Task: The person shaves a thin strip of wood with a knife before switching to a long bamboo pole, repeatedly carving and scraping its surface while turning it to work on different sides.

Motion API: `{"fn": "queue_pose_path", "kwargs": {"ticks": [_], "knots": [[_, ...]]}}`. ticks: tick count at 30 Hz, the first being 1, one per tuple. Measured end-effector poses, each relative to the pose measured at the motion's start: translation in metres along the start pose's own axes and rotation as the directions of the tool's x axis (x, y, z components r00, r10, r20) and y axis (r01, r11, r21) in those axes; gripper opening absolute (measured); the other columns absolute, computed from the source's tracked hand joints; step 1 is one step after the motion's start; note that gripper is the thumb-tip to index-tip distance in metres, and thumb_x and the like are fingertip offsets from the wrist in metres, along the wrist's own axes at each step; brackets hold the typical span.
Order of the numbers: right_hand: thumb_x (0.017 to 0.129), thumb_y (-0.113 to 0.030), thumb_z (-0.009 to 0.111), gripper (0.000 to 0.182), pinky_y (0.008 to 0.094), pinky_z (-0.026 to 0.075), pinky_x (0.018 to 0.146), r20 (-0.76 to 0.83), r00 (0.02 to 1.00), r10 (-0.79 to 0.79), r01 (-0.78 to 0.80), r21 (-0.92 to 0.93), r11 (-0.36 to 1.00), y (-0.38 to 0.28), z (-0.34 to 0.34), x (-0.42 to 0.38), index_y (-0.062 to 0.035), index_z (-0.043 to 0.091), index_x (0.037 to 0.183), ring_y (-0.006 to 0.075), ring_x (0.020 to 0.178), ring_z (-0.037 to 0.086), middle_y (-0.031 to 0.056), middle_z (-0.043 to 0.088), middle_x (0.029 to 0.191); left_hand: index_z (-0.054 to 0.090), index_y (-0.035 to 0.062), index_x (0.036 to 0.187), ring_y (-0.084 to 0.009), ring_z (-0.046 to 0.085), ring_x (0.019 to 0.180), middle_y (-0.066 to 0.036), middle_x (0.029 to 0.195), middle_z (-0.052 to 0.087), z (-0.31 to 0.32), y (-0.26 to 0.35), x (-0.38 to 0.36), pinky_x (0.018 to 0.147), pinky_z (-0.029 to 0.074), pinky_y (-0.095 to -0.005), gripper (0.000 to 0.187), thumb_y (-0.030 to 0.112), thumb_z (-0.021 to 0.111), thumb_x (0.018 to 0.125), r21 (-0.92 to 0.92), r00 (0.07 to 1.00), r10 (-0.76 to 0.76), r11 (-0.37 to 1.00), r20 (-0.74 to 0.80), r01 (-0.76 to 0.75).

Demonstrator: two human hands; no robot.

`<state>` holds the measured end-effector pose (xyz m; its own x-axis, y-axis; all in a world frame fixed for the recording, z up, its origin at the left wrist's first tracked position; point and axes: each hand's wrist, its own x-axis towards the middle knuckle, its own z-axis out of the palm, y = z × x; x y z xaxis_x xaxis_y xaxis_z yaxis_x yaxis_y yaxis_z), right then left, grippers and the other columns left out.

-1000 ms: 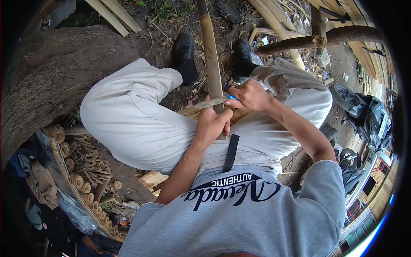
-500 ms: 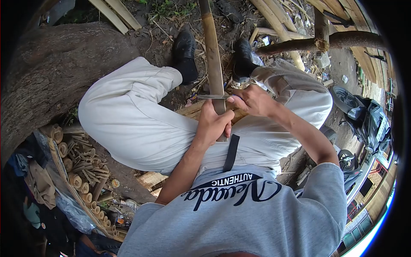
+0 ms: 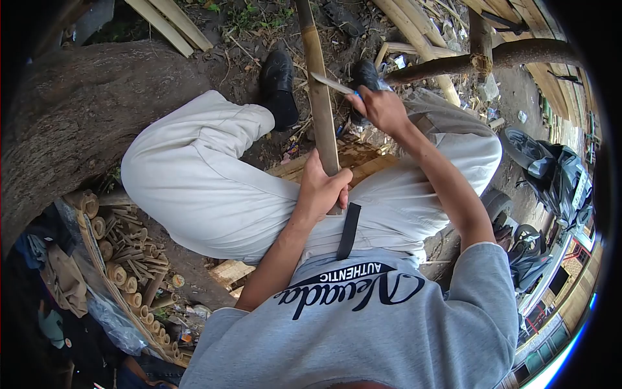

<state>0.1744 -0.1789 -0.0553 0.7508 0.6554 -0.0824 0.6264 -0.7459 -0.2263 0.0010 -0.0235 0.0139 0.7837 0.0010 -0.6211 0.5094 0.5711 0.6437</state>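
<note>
A long bamboo strip (image 3: 321,107) runs from near my waist out between my shoes, away from me. Wrapped round its near end is my left hand (image 3: 322,186), closed on it in front of my belt. My right hand (image 3: 383,110) grips a knife (image 3: 334,84) by its handle, of which a bit of blue shows. The blade points left, and its tip lies over the bamboo strip about level with my shoes. Most of the knife's handle is hidden in my fingers.
Cut bamboo pieces (image 3: 123,275) are stacked at lower left, below a thick trunk (image 3: 97,123). Bamboo poles (image 3: 414,32) and a wooden branch (image 3: 531,58) lie at upper right. A motorbike (image 3: 551,175) stands on the right. Chips and litter cover the ground.
My right hand has moved the knife forward along the bamboo strip, away from my left hand, and the blade has tilted. My left hand has kept its place.
</note>
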Motion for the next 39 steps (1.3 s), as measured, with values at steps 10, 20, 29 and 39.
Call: {"fn": "queue_pose_path", "kwargs": {"ticks": [10, 20, 29, 39], "knots": [[0.103, -0.047, 0.043, 0.052, 0.0542, 0.048, 0.066, 0.073, 0.905, 0.418, -0.424, 0.175, 0.888, -0.020, -0.023, -0.003, -0.0008, 0.061, 0.089, 0.0490, 0.075, 0.061, 0.0269, 0.062, 0.070, 0.042, -0.0001, 0.102, -0.0126, 0.050, 0.037, -0.005, 0.060, 0.053, -0.005, 0.002, 0.004, 0.033, 0.041, -0.0280, 0.029, 0.002, 0.065, 0.085, 0.031, 0.999, -0.030, 0.999, 0.011, 0.030], [0.101, -0.050, 0.048, 0.054, 0.0498, 0.046, 0.054, 0.185, 0.968, 0.168, -0.218, 0.291, 0.932, -0.076, -0.082, -0.052, -0.0033, 0.060, 0.076, 0.0437, 0.061, 0.060, 0.0203, 0.057, 0.058, 0.047, 0.0014, 0.113, -0.0139, 0.057, 0.054, -0.007, 0.076, 0.055, -0.004, -0.011, 0.013, 0.045, 0.046, -0.0291, 0.025, 0.008, 0.060, 0.092, -0.198, 0.991, -0.029, 0.979, 0.128, 0.054], [0.093, -0.061, 0.054, 0.062, 0.0423, 0.047, 0.045, 0.196, 0.977, -0.084, 0.070, 0.077, 0.995, -0.080, -0.072, -0.038, -0.0069, 0.064, 0.064, 0.0358, 0.049, 0.061, 0.0158, 0.058, 0.052, 0.047, 0.0091, 0.087, -0.0062, 0.040, 0.044, 0.002, 0.065, 0.043, -0.009, -0.013, 0.004, 0.037, 0.032, -0.0251, 0.017, 0.019, 0.056, 0.098, -0.288, 0.946, -0.262, 0.906, 0.193, 0.310], [0.092, -0.064, 0.053, 0.065, 0.0410, 0.047, 0.044, 0.183, 0.967, -0.179, 0.168, 0.074, 0.983, -0.059, -0.042, -0.023, -0.0086, 0.065, 0.059, 0.0348, 0.047, 0.060, 0.0151, 0.057, 0.050, 0.050, 0.0082, 0.092, -0.0035, 0.024, 0.042, 0.007, 0.059, 0.030, -0.004, -0.018, 0.001, 0.035, 0.021, -0.0235, 0.022, 0.027, 0.048, 0.105, -0.093, 0.966, -0.255, 0.962, 0.030, 0.257]]}}
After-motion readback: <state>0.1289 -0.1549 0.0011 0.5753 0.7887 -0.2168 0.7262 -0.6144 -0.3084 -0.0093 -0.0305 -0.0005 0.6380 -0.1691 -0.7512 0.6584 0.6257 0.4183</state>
